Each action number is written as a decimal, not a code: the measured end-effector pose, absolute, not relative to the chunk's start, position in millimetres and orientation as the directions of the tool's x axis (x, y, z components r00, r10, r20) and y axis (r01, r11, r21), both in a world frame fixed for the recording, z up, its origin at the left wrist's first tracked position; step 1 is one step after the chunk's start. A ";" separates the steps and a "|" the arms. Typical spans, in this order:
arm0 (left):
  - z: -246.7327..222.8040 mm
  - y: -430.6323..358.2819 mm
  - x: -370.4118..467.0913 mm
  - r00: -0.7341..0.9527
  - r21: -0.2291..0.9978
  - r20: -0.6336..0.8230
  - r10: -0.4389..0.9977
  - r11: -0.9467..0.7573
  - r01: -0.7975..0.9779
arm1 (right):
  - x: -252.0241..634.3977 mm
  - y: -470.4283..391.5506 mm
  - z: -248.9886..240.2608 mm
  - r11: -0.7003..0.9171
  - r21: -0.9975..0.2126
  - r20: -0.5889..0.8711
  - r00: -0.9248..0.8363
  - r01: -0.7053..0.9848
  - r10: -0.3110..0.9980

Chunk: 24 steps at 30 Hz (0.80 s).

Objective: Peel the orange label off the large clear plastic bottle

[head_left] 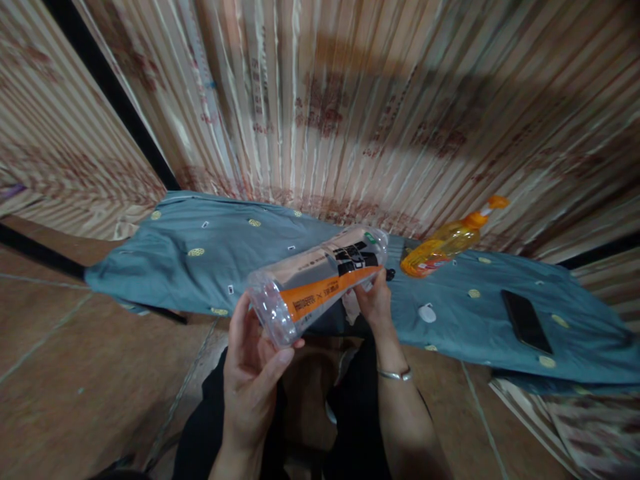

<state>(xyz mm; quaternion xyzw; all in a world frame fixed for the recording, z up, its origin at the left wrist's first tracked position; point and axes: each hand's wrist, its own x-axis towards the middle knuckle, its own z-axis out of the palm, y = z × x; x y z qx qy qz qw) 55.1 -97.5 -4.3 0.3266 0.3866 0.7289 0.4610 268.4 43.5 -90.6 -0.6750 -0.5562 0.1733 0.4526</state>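
Observation:
A clear plastic bottle with an orange, white and black label lies slanted between my hands, above the blue cloth. My left hand curls around its near left end, thumb and fingers on the plastic. My right hand, with a silver bangle on the wrist, is closed at the bottle's lower right side; its fingertips are partly hidden behind it. A pale, crumpled scrap shows below the bottle beside my right fingers; I cannot tell if it is held. A small black object sits just past my right hand.
A pump bottle of yellow-orange liquid stands on the blue patterned cloth. Farther right lie a white round piece and a black phone. Pleated curtains hang behind, and dark poles flank the cloth-covered surface.

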 end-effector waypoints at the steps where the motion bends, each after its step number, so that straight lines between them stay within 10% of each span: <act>1: -4.0 -97.7 55.2 -0.357 0.867 0.119 0.927 -0.272 -0.418 | 268.5 43.5 -91.1 0.025 -0.803 0.267 0.323 0.595 0.908; 24: -2.6 -95.8 54.6 -0.363 0.864 0.123 0.924 -0.280 -0.420 | 270.0 45.0 -95.8 0.051 -0.799 0.295 0.317 0.599 0.901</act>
